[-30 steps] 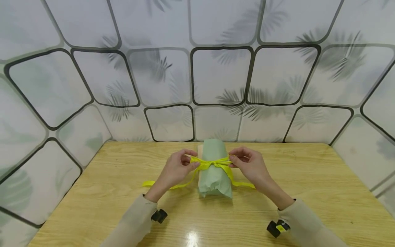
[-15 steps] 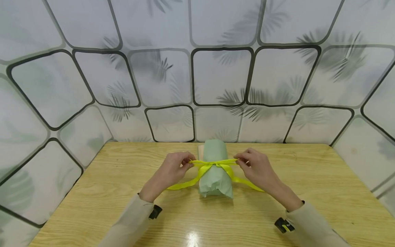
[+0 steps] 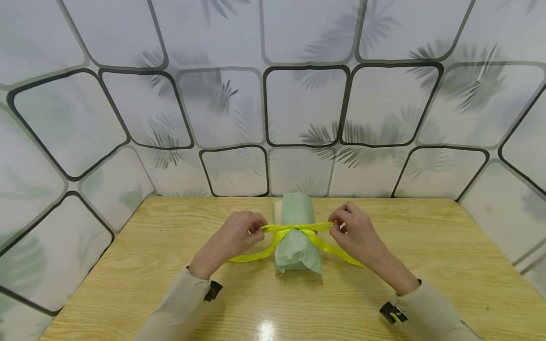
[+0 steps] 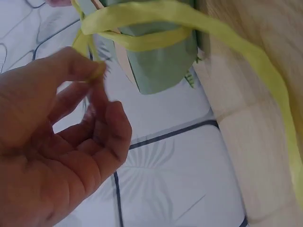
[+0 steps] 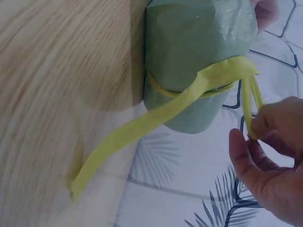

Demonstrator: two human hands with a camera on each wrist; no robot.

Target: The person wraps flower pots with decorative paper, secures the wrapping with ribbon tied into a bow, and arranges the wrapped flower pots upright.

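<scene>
A package wrapped in pale green paper (image 3: 297, 251) lies lengthwise on the table, a beige strip showing along its left side. Round its middle runs a yellow ribbon (image 5: 156, 116), knotted on top into a bow whose loops stretch out to both sides. My left hand (image 3: 239, 237) pinches the left loop between thumb and fingertips, just off the package's left side. On the other side, my right hand (image 3: 356, 232) pinches the right loop the same way. Two loose ribbon tails hang down, one to each side, and trail over the table.
The light wooden table (image 3: 141, 284) reaches back to a wall covering (image 3: 307, 104) with dark rounded outlines and leaf prints. The package's far end is near the table's back edge. Black wrist cameras (image 3: 392, 312) sit at both cuffs.
Both hands have moved apart, pulling the loops longer and straighter, and the knot looks tighter. The left tail has slid inward on the table. The package has hardly moved.
</scene>
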